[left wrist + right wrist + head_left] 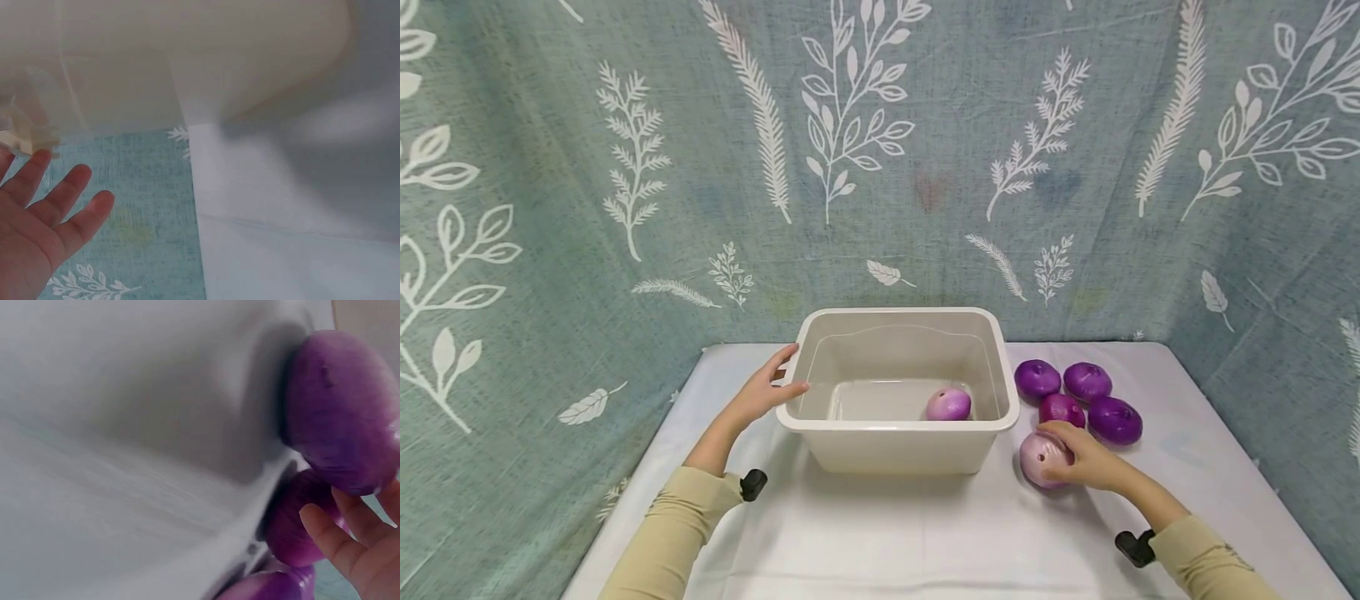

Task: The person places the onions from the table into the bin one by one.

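A cream plastic bin (891, 450) has one purple-and-white red onion (949, 405) inside it. At the bin's left rim is my left hand (767, 387), thumb overlapping the rim; the left wrist view shows its fingers (84, 219) spread and fairly straight beside the wall. My right hand (1086, 458) curves over a paler red onion (1036, 461) to the right of the bin, fingers on top and thumb on the near side. The right wrist view shows this onion (340, 412) large, with fingertips at its edge. A magenta onion (1062, 410) lies right behind it.
Several dark purple onions, among them a front one (1115, 421) and a back one (1037, 379), sit clustered right of the bin. A white cloth (880, 533) covers the table. A green leaf-patterned curtain (925, 183) hangs behind and at both sides.
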`<state>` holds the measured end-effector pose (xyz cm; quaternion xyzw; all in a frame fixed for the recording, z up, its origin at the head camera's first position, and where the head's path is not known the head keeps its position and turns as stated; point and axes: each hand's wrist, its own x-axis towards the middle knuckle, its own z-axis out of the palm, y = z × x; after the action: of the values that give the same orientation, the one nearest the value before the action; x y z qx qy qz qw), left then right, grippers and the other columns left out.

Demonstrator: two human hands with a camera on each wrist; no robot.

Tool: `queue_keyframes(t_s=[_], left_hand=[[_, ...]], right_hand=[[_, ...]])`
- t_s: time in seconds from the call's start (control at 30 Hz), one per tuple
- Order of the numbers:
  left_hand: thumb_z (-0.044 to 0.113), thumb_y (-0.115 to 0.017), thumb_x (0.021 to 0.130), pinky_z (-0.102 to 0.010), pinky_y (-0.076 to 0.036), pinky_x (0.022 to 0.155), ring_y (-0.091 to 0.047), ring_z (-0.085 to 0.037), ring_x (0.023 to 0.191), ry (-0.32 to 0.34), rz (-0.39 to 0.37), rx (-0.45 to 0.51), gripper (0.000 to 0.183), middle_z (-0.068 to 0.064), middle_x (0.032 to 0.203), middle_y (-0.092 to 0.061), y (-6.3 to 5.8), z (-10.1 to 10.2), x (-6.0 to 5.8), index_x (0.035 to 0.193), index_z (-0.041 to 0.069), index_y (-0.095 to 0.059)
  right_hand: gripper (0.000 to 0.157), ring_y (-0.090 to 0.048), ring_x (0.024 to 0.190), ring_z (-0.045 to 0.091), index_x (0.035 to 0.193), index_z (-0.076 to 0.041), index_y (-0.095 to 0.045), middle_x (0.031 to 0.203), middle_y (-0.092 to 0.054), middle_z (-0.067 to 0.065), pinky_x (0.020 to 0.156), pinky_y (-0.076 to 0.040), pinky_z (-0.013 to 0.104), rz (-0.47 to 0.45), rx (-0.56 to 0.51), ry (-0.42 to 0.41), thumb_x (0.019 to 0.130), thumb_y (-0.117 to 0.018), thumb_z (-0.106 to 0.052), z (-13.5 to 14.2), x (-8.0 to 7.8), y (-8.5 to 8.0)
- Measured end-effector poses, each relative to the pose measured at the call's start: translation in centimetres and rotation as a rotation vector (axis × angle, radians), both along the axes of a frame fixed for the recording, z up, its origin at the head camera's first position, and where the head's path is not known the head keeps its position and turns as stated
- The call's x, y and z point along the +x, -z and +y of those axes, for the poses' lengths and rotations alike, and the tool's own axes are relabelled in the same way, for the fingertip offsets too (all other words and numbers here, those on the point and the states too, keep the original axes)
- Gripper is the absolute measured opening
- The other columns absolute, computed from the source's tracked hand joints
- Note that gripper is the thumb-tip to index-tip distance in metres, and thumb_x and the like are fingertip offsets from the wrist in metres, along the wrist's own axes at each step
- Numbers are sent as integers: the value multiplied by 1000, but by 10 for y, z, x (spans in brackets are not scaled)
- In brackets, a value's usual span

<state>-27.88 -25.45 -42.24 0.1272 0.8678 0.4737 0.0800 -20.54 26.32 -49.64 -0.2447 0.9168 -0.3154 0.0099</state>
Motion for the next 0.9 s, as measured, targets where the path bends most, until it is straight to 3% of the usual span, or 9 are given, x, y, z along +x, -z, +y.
queue_keyframes(t_s=[0.37, 0.6, 0.9], left_hand=[[35, -62, 86, -53, -42, 91, -34, -39, 128, -7, 1, -1, 78, -17, 148, -20, 2, 0, 0, 148, 20, -17], [31, -62, 87, -54, -40, 92, -33, -39, 128, -28, -2, 10, 77, -19, 149, -17, 3, 0, 1, 148, 19, -16], [33, -62, 86, -53, -41, 91, -34, -39, 127, -35, -1, 6, 78, -18, 149, -17, 2, 1, 1, 148, 19, -17]], right_hand=[[81, -40, 116, 46, 130, 8, -40, 129, -39, 31, 89, -37, 61, -159, -41, -35, 65, -79, -23, 2, 1, 13], [89, -44, 112, 42, 128, 10, -37, 125, -42, 30, 90, -38, 58, -155, -43, -6, 61, -83, -24, 2, 1, 15], [86, -50, 106, 40, 124, 9, -39, 118, -48, 27, 87, -41, 56, -162, -52, 45, 60, -84, -26, 1, 0, 10]])
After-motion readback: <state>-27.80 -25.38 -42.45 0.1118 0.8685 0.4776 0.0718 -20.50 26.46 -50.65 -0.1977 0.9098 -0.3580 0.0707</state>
